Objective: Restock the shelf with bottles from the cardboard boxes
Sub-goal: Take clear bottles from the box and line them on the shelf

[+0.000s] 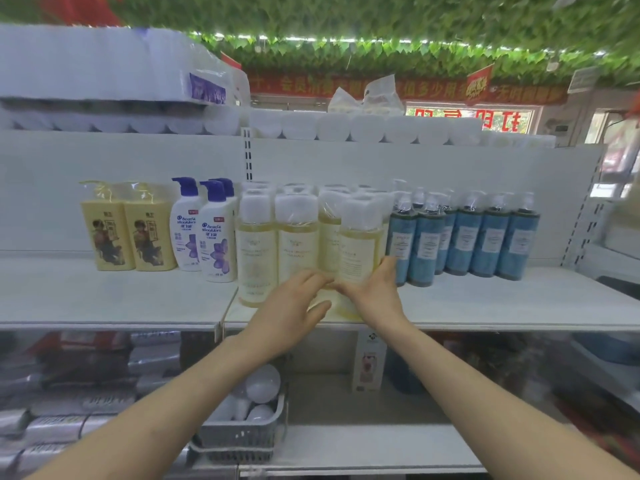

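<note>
On the middle shelf [485,306], front edge, at about 12 o'clock from the wearer: both hands are on one pale yellow bottle [360,251] with a white cap, wrapped in clear film.

Right hand [375,292]: cupped against the bottle's lower right side, thumb up along the edge nearest the blue bottles [485,244]. It appears to have hold of the bottle.

Left hand [294,306]: fingers half curled, tips touching the base from the 9 o'clock side. Whether it grips or only steadies, I cannot tell; the base is hidden behind the hands.

Bottle position: upright, in the front row of the yellow bottles [277,244], rightmost slot. Blue bottles sit just beside it at 3 o'clock; purple-capped shampoo [214,237] and the cream-yellow packs [128,233] lie further off at 9 o'clock. No cardboard box is in view.

Judged step: seating this bottle in line with its row.

How to do it well:
- Push low on the body, not at the cap, so it slides and does not tip.
- Keep the right hand between it and the blue bottles; that neighbour is close enough to be knocked.
- Turn the label to face front, matching the others.
- Bring the base level with the bottle at 9 o'clock, then let go with one hand at a time.
- Film is slick; a firm grip is likely needed.
</note>
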